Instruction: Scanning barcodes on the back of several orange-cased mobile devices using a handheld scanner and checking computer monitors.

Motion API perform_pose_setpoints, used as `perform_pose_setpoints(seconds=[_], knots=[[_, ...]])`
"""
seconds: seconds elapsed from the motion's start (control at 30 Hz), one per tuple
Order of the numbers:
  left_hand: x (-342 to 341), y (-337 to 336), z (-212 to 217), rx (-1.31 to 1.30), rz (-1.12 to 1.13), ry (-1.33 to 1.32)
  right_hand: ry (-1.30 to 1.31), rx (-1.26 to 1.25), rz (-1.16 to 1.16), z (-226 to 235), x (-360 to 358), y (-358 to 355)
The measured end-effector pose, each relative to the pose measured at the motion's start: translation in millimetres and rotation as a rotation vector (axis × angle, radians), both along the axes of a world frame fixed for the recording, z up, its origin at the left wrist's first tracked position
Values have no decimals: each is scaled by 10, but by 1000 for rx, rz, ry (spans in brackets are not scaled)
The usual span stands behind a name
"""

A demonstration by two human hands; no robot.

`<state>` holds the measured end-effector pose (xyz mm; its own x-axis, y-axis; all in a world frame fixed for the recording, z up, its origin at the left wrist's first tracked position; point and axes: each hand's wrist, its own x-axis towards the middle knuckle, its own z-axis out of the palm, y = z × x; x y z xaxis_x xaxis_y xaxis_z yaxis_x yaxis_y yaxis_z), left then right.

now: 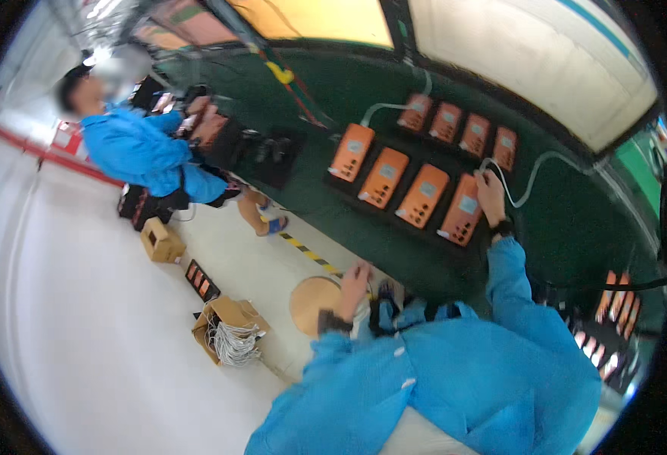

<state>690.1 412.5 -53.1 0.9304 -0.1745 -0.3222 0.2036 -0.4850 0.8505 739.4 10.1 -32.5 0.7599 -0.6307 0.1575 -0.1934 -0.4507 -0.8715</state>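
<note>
My right hand (491, 196) is at the top end of the nearest orange phone (462, 214), its fingers closed on the end of a white cable (534, 178). Whether the plug sits in the phone is hidden by my fingers. More orange phones, each with a label and round camera lenses, lie in a row to the left, such as the middle one (384, 177). A second row of phones (474, 135) lies behind them. My left hand (356, 287) hangs low by the table's near edge, fingers curled together; anything inside them is too small to see.
The green tabletop (311, 199) runs off to the left, where another person in a blue smock (132, 148) stands. A round wooden stool (314, 305) is below my left hand. On the floor are an open box of white cables (235, 337) and a smaller carton (162, 241).
</note>
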Motion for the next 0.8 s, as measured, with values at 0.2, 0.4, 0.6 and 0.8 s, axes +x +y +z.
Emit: perform_pose_setpoints(seconds=[0.2, 0.4, 0.6, 0.8], knots=[[1098, -1032, 557, -102, -392, -150, 262, -47, -215, 12, 131, 36], [2008, -1798, 148, -83, -772, -809, 122, -50, -427, 109, -47, 26], [2254, -2149, -76, 100, -994, -1047, 201, -53, -753, -312, -1198, 394], [2424, -2204, -94, 202, -1109, -963, 387, -244, -696, -930, -1477, 588]])
